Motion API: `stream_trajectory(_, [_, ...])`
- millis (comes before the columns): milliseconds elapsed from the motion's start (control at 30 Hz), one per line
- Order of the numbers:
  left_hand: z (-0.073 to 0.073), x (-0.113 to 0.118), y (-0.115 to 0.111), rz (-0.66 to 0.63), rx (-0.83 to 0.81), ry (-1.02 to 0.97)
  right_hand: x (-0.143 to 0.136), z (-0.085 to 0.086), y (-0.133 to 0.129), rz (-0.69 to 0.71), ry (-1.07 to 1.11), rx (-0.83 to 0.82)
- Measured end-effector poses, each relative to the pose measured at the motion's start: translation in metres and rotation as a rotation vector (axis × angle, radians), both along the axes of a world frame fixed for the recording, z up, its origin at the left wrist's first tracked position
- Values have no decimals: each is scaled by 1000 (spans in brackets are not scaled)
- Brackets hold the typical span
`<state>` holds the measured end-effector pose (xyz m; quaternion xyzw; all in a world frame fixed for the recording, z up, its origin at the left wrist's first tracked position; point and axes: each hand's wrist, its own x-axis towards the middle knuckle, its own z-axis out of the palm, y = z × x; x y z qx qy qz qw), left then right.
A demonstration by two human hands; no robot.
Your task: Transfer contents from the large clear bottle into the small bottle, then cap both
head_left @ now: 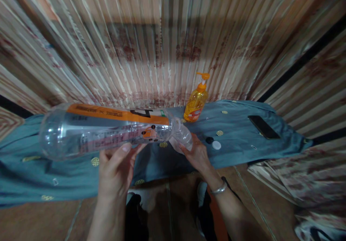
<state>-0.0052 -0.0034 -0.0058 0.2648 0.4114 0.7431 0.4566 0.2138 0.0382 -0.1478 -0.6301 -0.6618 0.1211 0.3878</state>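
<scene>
A large clear plastic bottle (108,129) with an orange and grey label lies sideways in the air, its mouth to the right. My left hand (117,165) is closed around its underside. In my right hand (196,152) is a small clear plastic bottle (185,136), tilted, with its opening at the large bottle's mouth. Whether the two mouths touch I cannot tell. Right of my right hand, a white cap (216,145) and a black cap (209,140) lie on the cloth.
A blue-green cloth with yellow patterns (232,122) covers the narrow table. Behind the hands stands an orange pump bottle (196,102) of yellow liquid. A black phone (263,126) lies at the right. Striped curtain-like material (167,53) rises behind; tiled floor (167,205) shows below.
</scene>
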Motion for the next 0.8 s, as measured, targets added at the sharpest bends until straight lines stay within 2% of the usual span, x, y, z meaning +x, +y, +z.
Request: stream_trajectory(800, [-1,-1,-1,-15,17,6,0,-3,0,-19,-12,-1])
